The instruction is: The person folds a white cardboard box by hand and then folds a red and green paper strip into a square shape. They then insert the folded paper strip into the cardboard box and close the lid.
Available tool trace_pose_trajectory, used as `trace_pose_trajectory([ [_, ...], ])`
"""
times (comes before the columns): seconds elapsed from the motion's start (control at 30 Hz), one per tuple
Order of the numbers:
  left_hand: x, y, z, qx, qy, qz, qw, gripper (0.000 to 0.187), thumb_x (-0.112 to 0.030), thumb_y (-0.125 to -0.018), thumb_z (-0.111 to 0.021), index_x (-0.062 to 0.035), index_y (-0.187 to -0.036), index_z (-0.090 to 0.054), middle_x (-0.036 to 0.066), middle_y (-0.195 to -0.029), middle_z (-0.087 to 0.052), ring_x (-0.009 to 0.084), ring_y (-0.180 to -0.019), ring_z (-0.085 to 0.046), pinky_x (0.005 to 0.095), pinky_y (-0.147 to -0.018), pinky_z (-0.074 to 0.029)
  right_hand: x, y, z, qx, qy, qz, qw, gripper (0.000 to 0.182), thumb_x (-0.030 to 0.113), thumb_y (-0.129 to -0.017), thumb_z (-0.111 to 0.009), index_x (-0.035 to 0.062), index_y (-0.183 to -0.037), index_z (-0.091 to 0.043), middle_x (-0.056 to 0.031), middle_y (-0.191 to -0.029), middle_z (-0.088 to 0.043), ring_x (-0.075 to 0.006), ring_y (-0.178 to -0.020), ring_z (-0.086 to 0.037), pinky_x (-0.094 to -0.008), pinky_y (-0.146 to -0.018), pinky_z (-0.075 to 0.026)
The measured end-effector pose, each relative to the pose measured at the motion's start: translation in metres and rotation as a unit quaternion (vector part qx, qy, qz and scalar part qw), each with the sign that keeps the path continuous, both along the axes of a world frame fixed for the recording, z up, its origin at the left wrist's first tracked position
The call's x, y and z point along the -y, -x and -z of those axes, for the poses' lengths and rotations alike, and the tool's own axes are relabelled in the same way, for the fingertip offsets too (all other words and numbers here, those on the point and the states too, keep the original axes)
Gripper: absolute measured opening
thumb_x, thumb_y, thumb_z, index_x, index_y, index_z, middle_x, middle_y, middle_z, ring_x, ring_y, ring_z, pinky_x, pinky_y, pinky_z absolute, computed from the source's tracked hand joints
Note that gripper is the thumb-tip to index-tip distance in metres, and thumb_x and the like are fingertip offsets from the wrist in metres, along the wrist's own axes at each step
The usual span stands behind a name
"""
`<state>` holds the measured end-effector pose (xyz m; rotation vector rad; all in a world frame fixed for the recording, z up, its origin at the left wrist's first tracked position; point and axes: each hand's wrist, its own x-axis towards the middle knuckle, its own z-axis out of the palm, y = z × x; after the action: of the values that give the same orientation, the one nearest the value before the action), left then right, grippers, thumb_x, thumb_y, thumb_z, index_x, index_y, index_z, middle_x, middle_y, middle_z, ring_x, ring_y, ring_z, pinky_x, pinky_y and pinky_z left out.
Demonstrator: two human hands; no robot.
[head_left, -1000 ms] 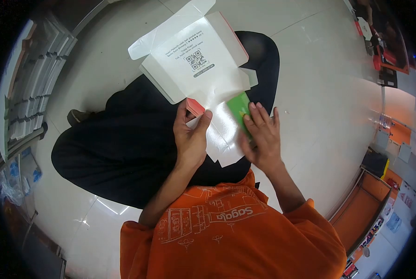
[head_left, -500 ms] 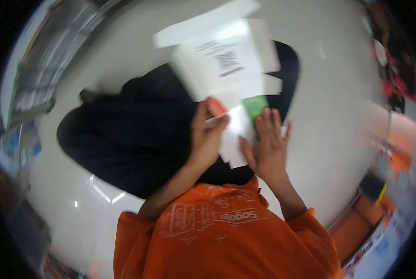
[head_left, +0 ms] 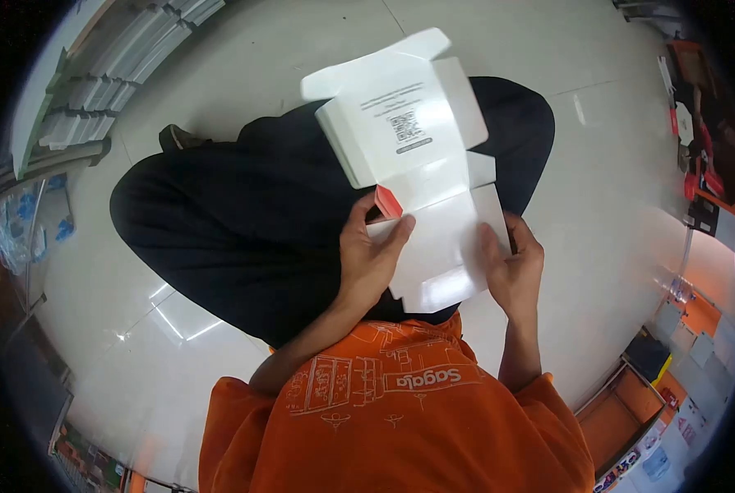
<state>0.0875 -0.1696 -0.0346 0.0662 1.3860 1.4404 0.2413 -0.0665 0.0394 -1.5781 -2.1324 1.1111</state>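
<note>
A white cardboard box (head_left: 446, 238), partly unfolded, rests over my lap with its inner side facing up. Its far panel carries printed text and a QR code; side flaps and a long end flap stick out. One small flap (head_left: 388, 202) shows a red-orange outer face beside my left fingers. My left hand (head_left: 372, 251) pinches the box's left edge, thumb on top and fingers beneath. On the opposite edge, my right hand (head_left: 511, 259) grips the near panel, thumb above and fingers curled behind it.
My crossed legs in black trousers (head_left: 219, 205) lie under the box on a glossy tiled floor (head_left: 598, 164). Stacks of flat white cardboard (head_left: 96, 107) fill a shelf at upper left. Clear plastic bags (head_left: 14, 238) sit at left; an orange open-fronted cabinet (head_left: 622, 419) stands at lower right.
My right hand has gone from lying spread on a green flap to gripping the box's right edge. That panel now lies flatter, its green face out of sight. My left hand keeps its hold.
</note>
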Motion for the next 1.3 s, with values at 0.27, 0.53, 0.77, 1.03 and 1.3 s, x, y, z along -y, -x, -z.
trace_pose_trajectory([
  [0.27, -0.012, 0.02, 0.004, -0.029, -0.039, -0.03, 0.998, 0.035, -0.01, -0.097, -0.061, 0.0026, -0.128, -0.049, 0.011, -0.098, -0.067, 0.0099, -0.086, -0.064, 0.0248, -0.075, -0.053, -0.001, -0.008, 0.0, -0.072, 0.13, 0.041, 0.988, 0.023, 0.002, -0.092, -0.064, -0.0073, -0.111, -0.057, -0.014, -0.098, -0.069, -0.0158, -0.087, -0.066, -0.0285, -0.078, -0.052],
  [0.53, -0.013, 0.037, -0.006, 0.302, -0.121, -0.025, 0.945, 0.032, -0.017, -0.099, -0.058, -0.0012, -0.126, -0.055, 0.012, -0.11, -0.066, 0.017, -0.096, -0.067, 0.0292, -0.083, -0.056, -0.004, -0.012, 0.002, -0.16, 0.204, 0.075, 0.963, 0.027, 0.006, -0.091, -0.068, -0.0058, -0.113, -0.059, -0.0125, -0.098, -0.069, -0.015, -0.086, -0.065, -0.027, -0.076, -0.052],
  [0.77, -0.013, 0.021, -0.004, 0.09, -0.026, -0.004, 0.996, 0.04, -0.023, -0.095, -0.064, 0.0047, -0.121, -0.053, 0.016, -0.109, -0.067, 0.0179, -0.099, -0.067, 0.0298, -0.082, -0.054, 0.005, -0.002, 0.008, -0.094, 0.147, 0.094, 0.98, 0.019, 0.011, -0.09, -0.072, -0.0057, -0.098, -0.069, -0.0108, -0.087, -0.071, -0.0142, -0.078, -0.066, -0.0279, -0.07, -0.052],
  [1.03, 0.004, 0.008, -0.01, -0.28, 0.087, 0.049, 0.955, 0.036, -0.013, -0.08, -0.079, 0.0025, -0.1, -0.053, 0.017, -0.074, -0.07, 0.025, -0.064, -0.071, 0.0307, -0.053, -0.054, 0.023, 0.013, 0.005, -0.075, 0.083, 0.068, 0.991, 0.023, 0.013, -0.092, -0.069, -0.0074, -0.102, -0.067, -0.0129, -0.088, -0.072, -0.0158, -0.08, -0.066, -0.0295, -0.073, -0.053],
  [1.3, 0.005, 0.001, -0.02, -0.438, -0.027, 0.12, 0.89, 0.054, -0.012, -0.089, -0.067, 0.0072, -0.131, -0.039, 0.032, -0.109, -0.063, 0.0355, -0.097, -0.068, 0.0433, -0.073, -0.057, 0.033, 0.026, -0.001, -0.048, 0.018, 0.038, 0.998, 0.021, 0.009, -0.093, -0.067, -0.0078, -0.105, -0.065, -0.0161, -0.087, -0.072, -0.0169, -0.081, -0.068, -0.0316, -0.075, -0.054],
])
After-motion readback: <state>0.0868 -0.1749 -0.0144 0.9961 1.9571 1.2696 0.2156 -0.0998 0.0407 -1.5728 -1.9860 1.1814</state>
